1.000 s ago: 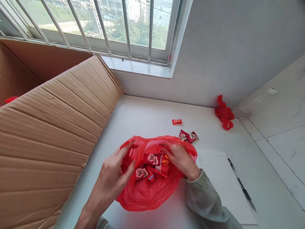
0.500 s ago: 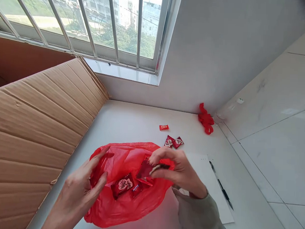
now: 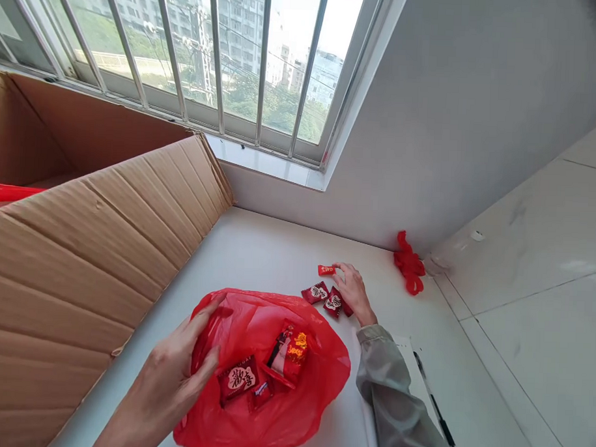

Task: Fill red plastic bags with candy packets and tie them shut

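Observation:
My left hand point(image 3: 175, 369) grips the left rim of a red plastic bag point(image 3: 266, 437), with the fingers inside and the bag's mouth spread toward me. In the bag lie a dark red candy packet point(image 3: 238, 380), a small red packet with blue print point(image 3: 261, 393) and a larger red packet with yellow lettering point(image 3: 293, 355). Beyond the bag, my right hand point(image 3: 353, 292) reaches over the white table, fingers apart. Its fingertips are at the right end of a small red candy point(image 3: 326, 270). Dark red candy packets point(image 3: 316, 292) lie beside it, one partly under the hand.
A large open cardboard box point(image 3: 132, 224) stands on the left, with red plastic inside. Near the wall lies a crumpled red cloth-like bundle point(image 3: 409, 263). White paper point(image 3: 420, 378) and a black pen point(image 3: 442, 424) are at the right. A barred window point(image 3: 235, 71) is behind.
My right hand has left the bag and moved up and right to the candies on the table. The dark packet it held is no longer in its fingers. The left hand still holds the bag.

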